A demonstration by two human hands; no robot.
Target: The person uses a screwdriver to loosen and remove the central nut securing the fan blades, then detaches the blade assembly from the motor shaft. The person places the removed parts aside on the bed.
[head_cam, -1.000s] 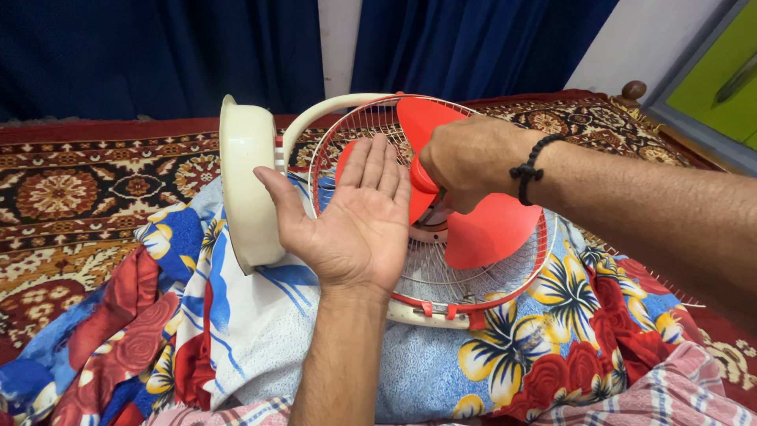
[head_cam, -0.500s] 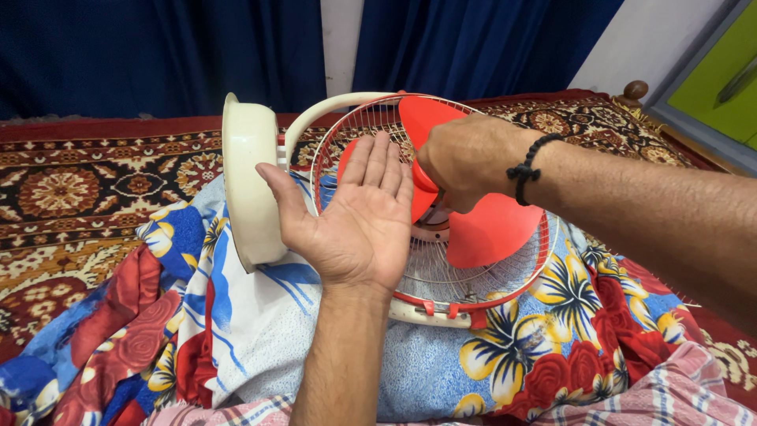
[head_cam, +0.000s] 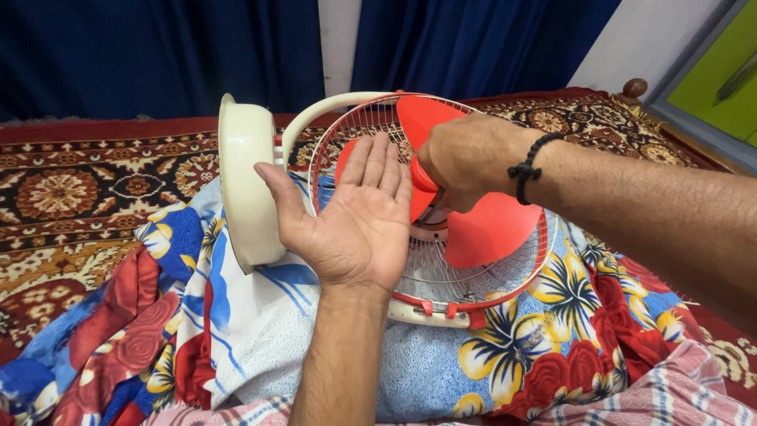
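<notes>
A table fan lies on its back on my lap: a cream round base (head_cam: 246,181) stands on edge at the left, and a wire rear grille (head_cam: 481,276) with a red rim faces up. Red fan blades (head_cam: 489,229) sit in the grille. My left hand (head_cam: 355,217) is held flat, palm up, fingers together, just over the grille's left side beside the blades. My right hand (head_cam: 465,162), with a black bead bracelet on the wrist, is closed around the red hub of the blades at the centre.
A flowered cloth (head_cam: 552,339) in blue, red and yellow covers my lap under the fan. A patterned red carpet (head_cam: 87,189) spreads behind. Dark blue curtains (head_cam: 158,55) hang at the back, and a green door (head_cam: 710,71) is at the right.
Nothing much has moved; both hands hold nearly the same places on the fan.
</notes>
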